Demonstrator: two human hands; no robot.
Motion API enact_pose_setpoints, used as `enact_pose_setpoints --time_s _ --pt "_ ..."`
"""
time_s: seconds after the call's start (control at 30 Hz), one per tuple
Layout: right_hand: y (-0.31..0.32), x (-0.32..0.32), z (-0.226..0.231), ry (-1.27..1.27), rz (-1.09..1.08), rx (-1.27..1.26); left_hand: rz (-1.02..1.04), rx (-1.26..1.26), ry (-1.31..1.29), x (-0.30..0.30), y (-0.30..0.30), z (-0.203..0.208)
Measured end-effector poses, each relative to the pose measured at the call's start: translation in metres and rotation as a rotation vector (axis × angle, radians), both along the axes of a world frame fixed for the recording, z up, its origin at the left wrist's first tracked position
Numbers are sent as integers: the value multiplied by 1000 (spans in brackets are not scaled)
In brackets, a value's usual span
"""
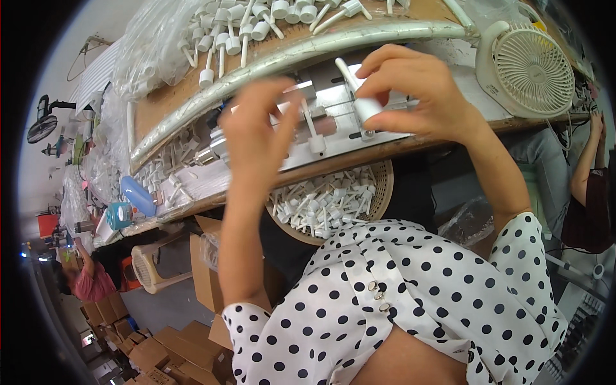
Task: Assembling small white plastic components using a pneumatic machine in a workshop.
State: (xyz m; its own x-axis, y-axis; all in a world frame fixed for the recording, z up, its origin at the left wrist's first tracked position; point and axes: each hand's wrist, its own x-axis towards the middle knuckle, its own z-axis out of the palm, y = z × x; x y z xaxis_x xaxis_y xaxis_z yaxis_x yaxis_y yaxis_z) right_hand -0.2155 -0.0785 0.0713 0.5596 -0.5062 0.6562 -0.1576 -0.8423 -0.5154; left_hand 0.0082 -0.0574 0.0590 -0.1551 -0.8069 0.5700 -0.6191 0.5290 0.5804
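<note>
My right hand (427, 90) pinches a white plastic cap with a thin stem (368, 108) between thumb and fingers, the stem pointing up and away to the left. Under and between my hands lies a metal fixture (335, 99) on the bench. Another white stemmed cap (316, 142) rests at the fixture, its cap end toward me. Over the fixture's left part is my left hand (256, 125), smeared by motion with its fingers curved; whether it holds anything cannot be made out.
Beyond a plastic-wrapped rim (301, 48), many white stemmed caps (221, 35) lie heaped. A round basket (384, 186) below the bench edge holds more. A white fan (532, 70) stands at right, a blue container (138, 196) at left. Cardboard boxes (183, 350) and other people are farther off.
</note>
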Motion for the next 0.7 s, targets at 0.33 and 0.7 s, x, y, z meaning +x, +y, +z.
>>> enact_pose_setpoints --time_s 0.33,0.7 --pt "-2 58 -53 297 68 -259 194 -168 -608 15 -123 11" --pt "-7 58 -32 482 53 -185 105 402 46 32 -62 43"
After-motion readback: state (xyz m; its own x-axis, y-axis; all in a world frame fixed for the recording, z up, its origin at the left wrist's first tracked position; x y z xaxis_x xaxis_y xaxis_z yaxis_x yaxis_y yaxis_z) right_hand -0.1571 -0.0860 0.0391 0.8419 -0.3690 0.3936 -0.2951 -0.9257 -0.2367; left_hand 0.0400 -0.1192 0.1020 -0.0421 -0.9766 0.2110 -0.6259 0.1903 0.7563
